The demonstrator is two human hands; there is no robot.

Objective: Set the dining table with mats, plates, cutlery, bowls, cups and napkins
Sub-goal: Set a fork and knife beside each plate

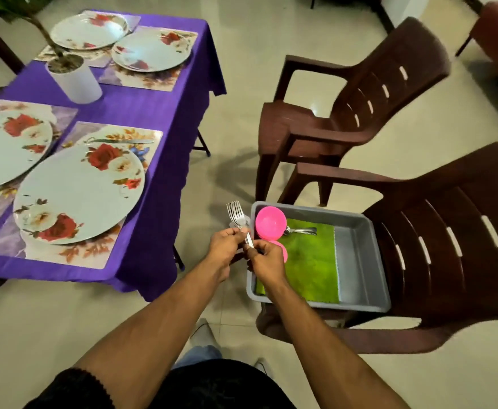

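A bunch of steel forks (236, 215) stands tines-up between my hands, just left of the grey tray (360, 261). My left hand (225, 247) pinches the fork handles. My right hand (267, 261) grips their lower ends. In the tray lie stacked pink bowls (270, 222), green napkins (309, 261) and spoons (301, 230). The purple-clothed table (129, 110) on the left carries several flowered mats, each with a flowered plate, the nearest plate (76, 193) closest to me. A knife (120, 141) lies on the near mat above that plate.
The tray rests on the seat of a brown plastic chair (448, 246). A second brown chair (360, 107) stands behind it. A white pot with a plant (76, 78) sits mid-table. Beige floor tiles lie between table and chairs.
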